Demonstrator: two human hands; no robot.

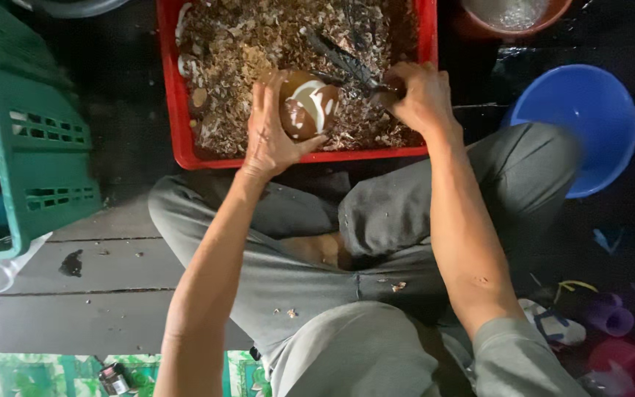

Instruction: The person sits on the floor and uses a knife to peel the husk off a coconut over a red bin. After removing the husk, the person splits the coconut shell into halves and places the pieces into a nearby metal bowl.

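Dark plank floor (112,272), wet-looking, person sits cross-legged on it in grey trousers (376,220). Green plastic crate (38,132) stands at left, tilted. Red plastic crate (185,140) sits just past the knees, filled with brown shavings and shell scraps (244,44), so likely placed to catch peelings. Blue basin (582,117) to the right by the knee, orange bowl (512,18) above it at the frame edge. Small purple and pink cups (615,316) lower right.

Left hand (270,132) wraps around a brown-skinned coconut kernel (306,106), white flesh showing where skin is cut away; held over the red crate's near edge, steadied for peeling. Right hand (420,95) is closed on the handle of a dark blade tool (347,62), blade pointing back over the scraps, tip near the kernel. Contact between blade and kernel unclear.
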